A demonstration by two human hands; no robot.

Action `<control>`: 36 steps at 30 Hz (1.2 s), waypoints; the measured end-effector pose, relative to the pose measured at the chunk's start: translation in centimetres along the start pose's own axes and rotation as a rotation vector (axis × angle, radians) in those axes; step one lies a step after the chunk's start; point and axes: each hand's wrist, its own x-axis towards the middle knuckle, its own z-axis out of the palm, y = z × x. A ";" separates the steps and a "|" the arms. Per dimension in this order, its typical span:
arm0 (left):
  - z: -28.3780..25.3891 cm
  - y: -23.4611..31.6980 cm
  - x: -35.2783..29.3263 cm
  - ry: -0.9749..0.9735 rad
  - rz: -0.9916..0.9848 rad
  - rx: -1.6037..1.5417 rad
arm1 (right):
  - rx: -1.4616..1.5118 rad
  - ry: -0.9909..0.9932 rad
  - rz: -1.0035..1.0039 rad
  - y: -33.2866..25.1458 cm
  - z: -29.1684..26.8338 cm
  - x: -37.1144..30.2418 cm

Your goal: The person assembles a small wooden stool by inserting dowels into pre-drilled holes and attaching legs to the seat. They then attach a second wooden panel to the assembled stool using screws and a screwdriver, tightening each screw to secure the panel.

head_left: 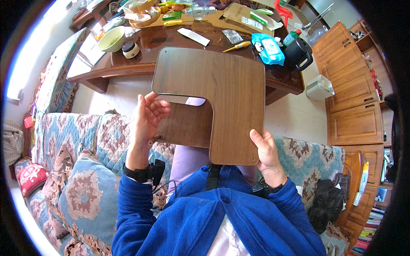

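Note:
In front of my body is a dark brown, L-shaped wood-grain board (230,81) with rounded corners and small holes near some corners. A second brown panel (183,126) shows beneath its cut-out; whether the two are joined I cannot tell. My right hand (267,153) grips the L-shaped board at its lower right edge, thumb on top and fingers hidden underneath. By the left edges of both pieces my left hand (149,115) is turned palm up, open, with loosely bent fingers. Its fingertips are close to the upper board's lower left corner.
Beyond the board stands a dark wooden table (145,45) with a pale green bowl (112,39), a lidded jar (130,50), a yellow-handled screwdriver (237,46), a blue wipes pack (267,49) and a black kettle (298,54). Quilted sofa covering (85,132) and cushions (87,192) surround me.

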 end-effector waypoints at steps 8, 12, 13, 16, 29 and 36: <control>0.4 0.8 0.6 0.042 -0.002 0.071 | -0.044 -0.018 -0.006 -0.4 -0.1 0.3; 2.4 3.6 1.7 0.085 0.056 0.233 | -0.115 -0.084 -0.006 -2.3 -0.1 0.6; 3.0 4.4 2.0 0.091 0.106 0.252 | -0.173 -0.109 -0.045 -3.0 -0.2 0.8; 4.2 7.4 2.9 0.001 0.188 0.414 | -0.317 -0.150 -0.204 -5.3 0.0 1.6; 6.0 8.7 -2.8 -0.091 1.079 1.521 | -1.214 -0.093 -1.057 -13.2 0.0 12.8; 4.1 4.8 -6.6 0.021 0.693 1.506 | -1.346 -0.071 -0.965 -6.8 -1.5 12.0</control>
